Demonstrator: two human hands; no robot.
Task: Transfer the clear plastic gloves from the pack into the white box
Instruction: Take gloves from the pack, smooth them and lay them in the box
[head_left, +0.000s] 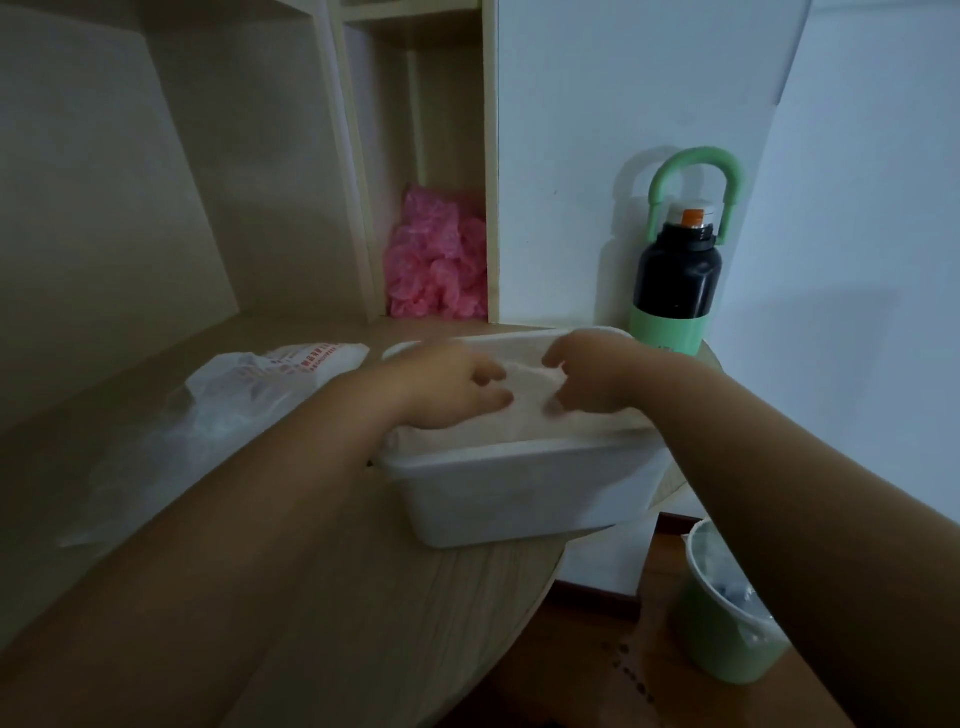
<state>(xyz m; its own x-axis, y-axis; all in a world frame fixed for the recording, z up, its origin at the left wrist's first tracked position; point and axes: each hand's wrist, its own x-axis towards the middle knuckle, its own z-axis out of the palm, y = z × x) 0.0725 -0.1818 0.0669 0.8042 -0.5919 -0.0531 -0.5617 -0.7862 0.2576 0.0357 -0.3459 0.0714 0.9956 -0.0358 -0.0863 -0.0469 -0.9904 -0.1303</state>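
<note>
Head view: the white box (519, 493) lies with its long axis from 9 to 3 o'clock, clear gloves (522, 415) inside. Both the left hand (447, 387) and right hand (592, 374) curl onto them; pinching or pressing, unclear. The pack (218, 415) lies at its 9 o'clock.

Two bare forearms, no. of hands two: left hand (447, 384) arm from 7 o'clock, right hand (592, 374) arm from 4 o'clock; short rounded fingers.
</note>
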